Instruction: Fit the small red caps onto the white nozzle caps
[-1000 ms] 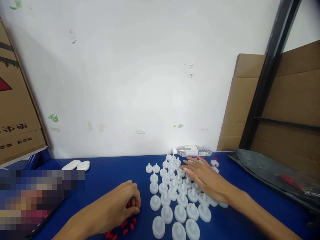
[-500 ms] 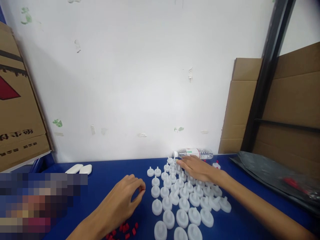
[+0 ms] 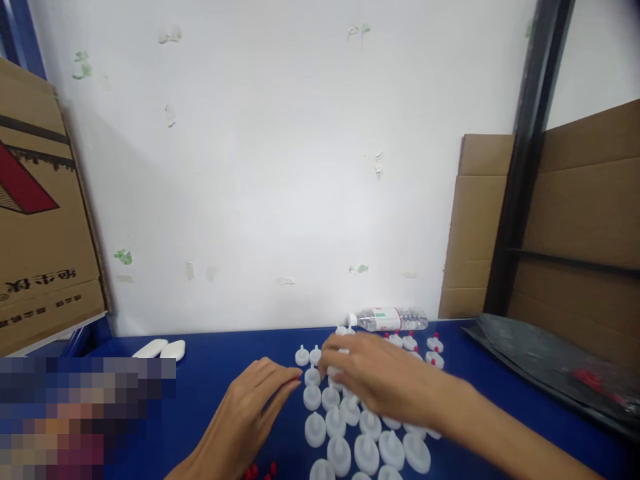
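My left hand (image 3: 253, 403) is closed in a pinch left of the white pieces, with a speck of red, apparently a small red cap, at its fingertips. My right hand (image 3: 367, 367), blurred by motion, reaches over the rows with its fingers curled down; white plastic shows between them, seemingly a nozzle cap. Several white nozzle caps (image 3: 367, 453), round with a spout pointing up, stand in rows under and around it. Loose small red caps (image 3: 253, 472) lie below my left hand, partly cut off by the frame's edge.
Behind the rows lies a clear plastic bottle (image 3: 387, 319). White nozzle caps with red tips (image 3: 435, 344) stand at the back right. A dark plastic bag (image 3: 530, 353) lies at the right. Two white oval objects (image 3: 173, 350) rest at the left. Cardboard (image 3: 45, 233) flanks the blue table (image 3: 215, 347).
My right hand has moved from the far rows leftward, close to my left hand. My left hand's fingers have drawn together into a pinch. The camera view has tilted up slightly.
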A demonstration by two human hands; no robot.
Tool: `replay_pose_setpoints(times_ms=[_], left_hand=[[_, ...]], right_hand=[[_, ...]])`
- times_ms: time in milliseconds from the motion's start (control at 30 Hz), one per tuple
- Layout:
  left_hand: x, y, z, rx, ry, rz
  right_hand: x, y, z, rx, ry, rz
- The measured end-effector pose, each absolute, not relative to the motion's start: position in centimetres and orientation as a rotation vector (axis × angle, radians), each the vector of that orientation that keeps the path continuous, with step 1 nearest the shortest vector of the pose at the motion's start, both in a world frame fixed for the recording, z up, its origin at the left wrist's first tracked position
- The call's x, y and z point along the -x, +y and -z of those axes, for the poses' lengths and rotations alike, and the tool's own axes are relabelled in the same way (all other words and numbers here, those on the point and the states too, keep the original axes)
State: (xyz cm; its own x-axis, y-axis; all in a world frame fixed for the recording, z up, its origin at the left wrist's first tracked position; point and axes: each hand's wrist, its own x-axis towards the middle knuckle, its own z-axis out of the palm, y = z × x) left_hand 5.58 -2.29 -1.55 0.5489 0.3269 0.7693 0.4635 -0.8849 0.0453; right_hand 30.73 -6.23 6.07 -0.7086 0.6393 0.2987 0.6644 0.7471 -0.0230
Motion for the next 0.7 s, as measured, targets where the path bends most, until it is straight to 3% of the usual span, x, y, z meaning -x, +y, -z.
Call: replay_pose_setpoints(times_ms=[167,433,700], left_hand=[[-6.2,-3.3,0.9,2.724,-0.544,1.333],[-6.2,-3.1,1.5,2.684,-0.708,1.459],[-6.5,-3.8,1.1,2.702,-0.754,1.615]], right_hand=[[-28.9,-7.4,-4.8,0.889,-2.75,0.289],[-29.5,-7.2,-5.0,0.919,-2.525,-0.158],[-28.9,-6.4,-2.1,0.758,-2.43,-0.082]])
